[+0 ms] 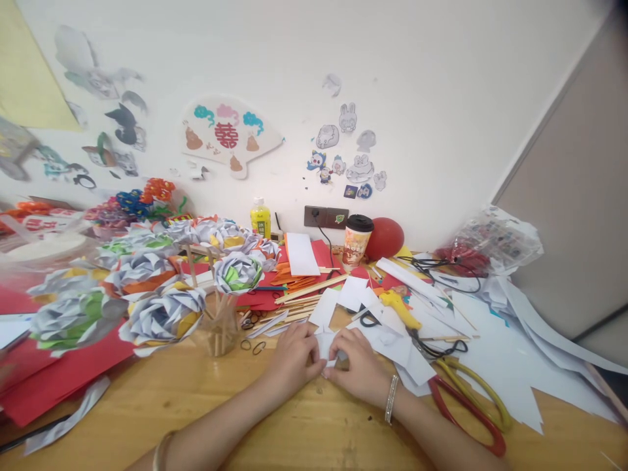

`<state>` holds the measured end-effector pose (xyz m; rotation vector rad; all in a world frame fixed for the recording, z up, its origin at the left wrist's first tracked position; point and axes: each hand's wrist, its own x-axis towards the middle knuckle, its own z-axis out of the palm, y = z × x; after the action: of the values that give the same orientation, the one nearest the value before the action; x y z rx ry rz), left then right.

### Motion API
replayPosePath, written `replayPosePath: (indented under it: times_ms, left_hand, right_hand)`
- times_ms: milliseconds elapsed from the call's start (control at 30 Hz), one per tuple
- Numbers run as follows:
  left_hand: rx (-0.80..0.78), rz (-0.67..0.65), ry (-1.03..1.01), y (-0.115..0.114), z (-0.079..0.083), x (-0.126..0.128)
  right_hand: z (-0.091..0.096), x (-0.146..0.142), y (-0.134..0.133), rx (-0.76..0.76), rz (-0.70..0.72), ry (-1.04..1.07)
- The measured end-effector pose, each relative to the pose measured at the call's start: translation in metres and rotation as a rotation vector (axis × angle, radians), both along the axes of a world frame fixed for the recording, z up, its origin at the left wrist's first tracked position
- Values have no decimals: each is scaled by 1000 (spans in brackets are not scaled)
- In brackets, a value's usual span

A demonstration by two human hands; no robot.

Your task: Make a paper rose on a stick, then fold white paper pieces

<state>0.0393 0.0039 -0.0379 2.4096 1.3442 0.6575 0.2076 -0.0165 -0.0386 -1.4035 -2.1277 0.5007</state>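
A wooden table [304, 425] is strewn at the right with white sheets [495, 353] and at the left with paper flowers [161, 317]. Near its middle, the left hand [294, 350] and the right hand [360, 366] are held close together, and a small white paper [324, 345] is pinched between them; whether the table is touched by it cannot be told.

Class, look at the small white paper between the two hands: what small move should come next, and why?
Probably press the near edge of the small white paper flat with both thumbs: the left hand and right hand hold it from either side, their thumb tips close together at that edge.
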Motion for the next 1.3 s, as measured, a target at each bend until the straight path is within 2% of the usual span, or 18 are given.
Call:
replayPosePath:
  times_ms: [267,667,800,867,1000,1067,1300]
  left_hand:
    - [8,-3,-14,2,-5,-1]
    - [-13,16,13,0,1,1]
    - [7,20,17,1,-2,1]
    - [9,-5,4,2,-3,-2]
    - [-33,-188,-46,8,-1,-13]
    - [-53,-236,-70,10,1,-17]
    - [-61,-177,-71,10,2,-13]
  right_hand:
    - [3,4,0,-74,27,-18]
    - [-11,5,7,-8,-46,172]
    - [-9,2,1,37,-51,129]
    - [-8,1,0,29,-45,90]
    - [-6,1,0,5,-36,74]
    - [-5,2,1,5,-31,71]
    - [-6,2,2,-9,-29,66]
